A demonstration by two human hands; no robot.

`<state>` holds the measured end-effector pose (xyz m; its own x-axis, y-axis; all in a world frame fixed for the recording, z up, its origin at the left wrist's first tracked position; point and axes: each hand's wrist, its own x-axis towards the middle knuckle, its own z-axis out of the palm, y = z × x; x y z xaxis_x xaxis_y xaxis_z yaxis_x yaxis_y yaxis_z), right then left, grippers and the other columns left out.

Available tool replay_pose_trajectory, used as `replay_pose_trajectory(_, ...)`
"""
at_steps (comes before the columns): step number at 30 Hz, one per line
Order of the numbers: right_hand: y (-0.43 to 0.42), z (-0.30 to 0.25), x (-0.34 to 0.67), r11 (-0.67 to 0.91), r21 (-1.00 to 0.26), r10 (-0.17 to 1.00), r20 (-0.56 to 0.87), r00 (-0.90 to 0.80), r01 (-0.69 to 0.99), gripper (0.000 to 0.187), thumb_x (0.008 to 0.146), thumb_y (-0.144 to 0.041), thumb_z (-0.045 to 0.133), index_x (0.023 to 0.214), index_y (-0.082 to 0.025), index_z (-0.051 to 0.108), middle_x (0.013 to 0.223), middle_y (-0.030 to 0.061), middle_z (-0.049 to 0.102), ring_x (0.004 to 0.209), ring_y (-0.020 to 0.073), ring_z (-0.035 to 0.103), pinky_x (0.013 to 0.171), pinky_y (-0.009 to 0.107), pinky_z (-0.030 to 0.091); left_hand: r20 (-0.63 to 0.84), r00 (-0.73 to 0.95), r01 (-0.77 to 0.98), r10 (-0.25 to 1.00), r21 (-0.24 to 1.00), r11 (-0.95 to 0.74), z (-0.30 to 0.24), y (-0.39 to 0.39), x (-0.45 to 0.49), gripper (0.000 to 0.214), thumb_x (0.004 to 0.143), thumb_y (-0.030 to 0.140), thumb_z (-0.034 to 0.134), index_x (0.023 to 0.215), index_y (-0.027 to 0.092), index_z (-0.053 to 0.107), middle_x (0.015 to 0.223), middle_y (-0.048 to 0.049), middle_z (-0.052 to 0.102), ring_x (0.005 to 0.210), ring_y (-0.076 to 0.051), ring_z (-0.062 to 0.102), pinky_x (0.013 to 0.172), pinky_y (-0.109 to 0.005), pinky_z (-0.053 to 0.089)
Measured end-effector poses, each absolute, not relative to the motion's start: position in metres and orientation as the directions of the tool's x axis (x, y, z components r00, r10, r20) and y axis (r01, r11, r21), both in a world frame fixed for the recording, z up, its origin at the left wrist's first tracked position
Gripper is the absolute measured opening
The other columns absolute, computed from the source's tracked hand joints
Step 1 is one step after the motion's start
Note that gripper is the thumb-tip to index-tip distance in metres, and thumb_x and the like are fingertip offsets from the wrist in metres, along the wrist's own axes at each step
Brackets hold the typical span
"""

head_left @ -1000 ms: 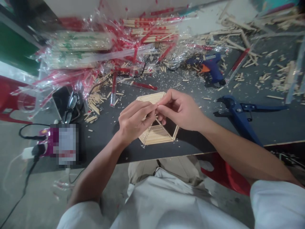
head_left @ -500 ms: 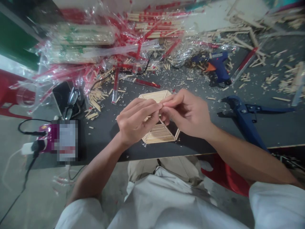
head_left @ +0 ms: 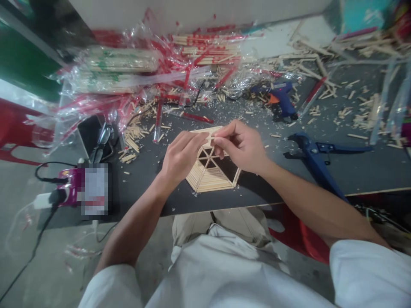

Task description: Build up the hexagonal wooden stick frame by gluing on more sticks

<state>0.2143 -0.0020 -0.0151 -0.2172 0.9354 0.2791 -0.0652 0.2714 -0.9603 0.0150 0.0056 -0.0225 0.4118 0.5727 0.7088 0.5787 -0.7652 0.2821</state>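
Observation:
A flat hexagon of glued wooden sticks [head_left: 210, 179] lies on the dark table [head_left: 369, 171] near its front edge, with an unfilled centre showing spokes. My left hand [head_left: 181, 156] and my right hand [head_left: 239, 145] meet above its far side. Both pinch a small thin stick piece [head_left: 209, 136] between fingertips, just over the hexagon. The fingers of both hands are closed round it. The hexagon's far edge is partly hidden by my hands.
A blue glue gun [head_left: 279, 99] lies behind, and blue cutters [head_left: 316, 156] lie to the right. Stick packs in red-and-clear wrappers [head_left: 154, 68] pile up at the back left. Offcuts litter the table. Glasses [head_left: 102, 137] and a purple device [head_left: 69, 188] sit at the left.
My hands have shifted slightly away from me, uncovering the hexagon's open centre. The pinch on the small stick is kept. The camera view shifted a little.

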Motion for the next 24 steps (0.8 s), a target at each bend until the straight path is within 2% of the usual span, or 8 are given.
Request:
replay_pose_trajectory(3,0.001,-0.006,0.218,0.247,-0.967,0.939,0.222,-0.264,0.064,0.025,0.094,-0.044,0.071,0.092,-0.022,0.062,0.074,-0.0002,0.071,0.065,0.0134,0.068,0.064,0.029,0.057,0.692,0.423,0.601,0.585,0.270,-0.752,-0.022,0.005,0.011,0.017,0.108,0.022,0.055,0.110,0.020,0.071,0.097,-0.0037,0.078,0.087,-0.014,0.072,0.080,-0.026,0.058)
replay_pose_trajectory(6,0.000,0.009,0.236,0.250,-0.903,0.956,0.173,-0.237,0.349,0.016,0.092,-0.036,0.071,0.100,-0.022,0.069,0.097,0.0057,0.077,0.085,0.0194,0.073,0.084,0.037,0.060,0.714,0.412,0.619,0.566,0.237,-0.749,-0.020,0.006,0.011,0.019,0.109,0.024,0.053,0.106,0.018,0.070,0.093,-0.0035,0.077,0.084,-0.013,0.072,0.079,-0.024,0.058)
replay_pose_trajectory(10,-0.022,0.017,0.292,0.116,-0.657,0.984,0.178,0.004,0.745,0.023,0.093,-0.030,0.066,0.112,-0.019,0.072,0.118,0.0145,0.075,0.099,0.0274,0.073,0.098,0.045,0.055,0.732,0.409,0.629,0.544,0.206,-0.750,-0.020,0.007,0.009,0.021,0.109,0.025,0.052,0.106,0.018,0.071,0.092,-0.0039,0.077,0.083,-0.013,0.072,0.079,-0.023,0.058)
replay_pose_trajectory(12,-0.040,0.016,0.330,0.005,-0.461,0.984,0.162,0.079,0.888,0.035,0.091,-0.030,0.070,0.122,-0.013,0.071,0.129,0.0207,0.072,0.123,0.0336,0.067,0.112,0.044,0.048,0.730,0.410,0.634,0.547,0.204,-0.746,-0.020,0.007,0.009,0.021,0.110,0.025,0.052,0.105,0.019,0.071,0.091,-0.0035,0.076,0.082,-0.013,0.072,0.078,-0.024,0.058)
replay_pose_trajectory(15,-0.067,0.008,0.384,-0.208,-0.211,0.978,-0.044,0.203,0.955,0.066,0.089,-0.038,0.075,0.144,-0.005,0.059,0.154,0.0276,0.055,0.148,0.0401,0.049,0.125,0.041,0.036,0.722,0.428,0.614,0.544,0.210,-0.761,-0.019,0.005,0.008,0.018,0.109,0.023,0.053,0.108,0.019,0.071,0.093,-0.0045,0.077,0.085,-0.013,0.072,0.079,-0.024,0.057)
replay_pose_trajectory(18,-0.082,-0.004,0.420,-0.194,-0.119,0.962,-0.219,0.165,0.974,0.085,0.092,-0.043,0.073,0.161,-0.008,0.039,0.166,0.0305,0.038,0.158,0.0445,0.033,0.128,0.046,0.032,0.704,0.457,0.597,0.544,0.210,-0.774,-0.018,0.003,0.009,0.017,0.108,0.022,0.054,0.108,0.019,0.071,0.094,-0.0054,0.077,0.085,-0.014,0.072,0.078,-0.025,0.057)
replay_pose_trajectory(20,-0.086,-0.010,0.430,-0.137,-0.113,0.974,-0.196,0.113,0.984,0.083,0.093,-0.041,0.070,0.161,-0.009,0.036,0.162,0.0334,0.040,0.156,0.0489,0.034,0.127,0.053,0.031,0.704,0.463,0.597,0.539,0.201,-0.776,-0.018,0.003,0.010,0.015,0.107,0.022,0.056,0.107,0.019,0.070,0.092,-0.0048,0.077,0.083,-0.014,0.071,0.077,-0.025,0.056)
replay_pose_trajectory(24,-0.092,-0.012,0.430,-0.020,-0.009,0.991,-0.130,0.019,1.000,0.066,0.099,-0.044,0.056,0.152,-0.007,0.047,0.139,0.0352,0.058,0.136,0.0537,0.055,0.116,0.058,0.042,0.736,0.450,0.594,0.506,0.176,-0.785,-0.021,0.005,0.011,0.011,0.106,0.020,0.057,0.107,0.019,0.068,0.087,-0.0034,0.075,0.079,-0.013,0.070,0.074,-0.024,0.053)
